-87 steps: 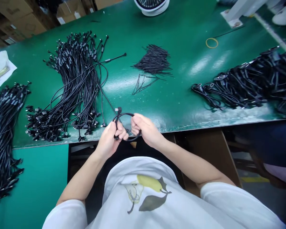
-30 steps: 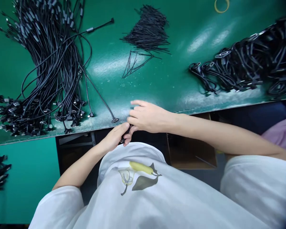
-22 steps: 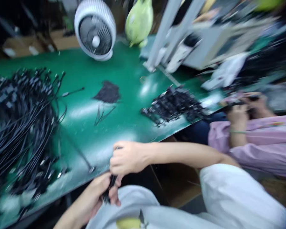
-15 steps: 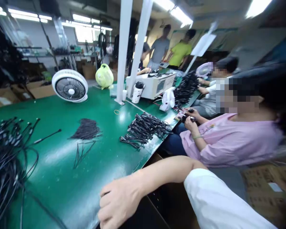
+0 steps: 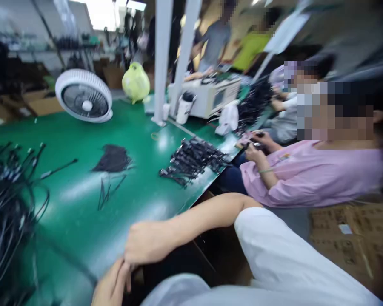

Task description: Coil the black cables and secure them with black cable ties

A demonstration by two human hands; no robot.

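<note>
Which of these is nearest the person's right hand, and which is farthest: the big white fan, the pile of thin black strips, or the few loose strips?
1. The few loose strips, ahead and left of the right hand.
2. The pile of thin black strips, just beyond them.
3. The big white fan, farther back, left.

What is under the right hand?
Part of the left hand shows below the right hand, meeting it; anything held between them is covered and cannot be seen.

The desk (image 5: 143, 191) looks smooth and glossy. The bundled cables (image 5: 194, 159) look plastic, the box (image 5: 332, 246) matt cardboard, the white sleeve (image 5: 277, 246) cloth.
</note>
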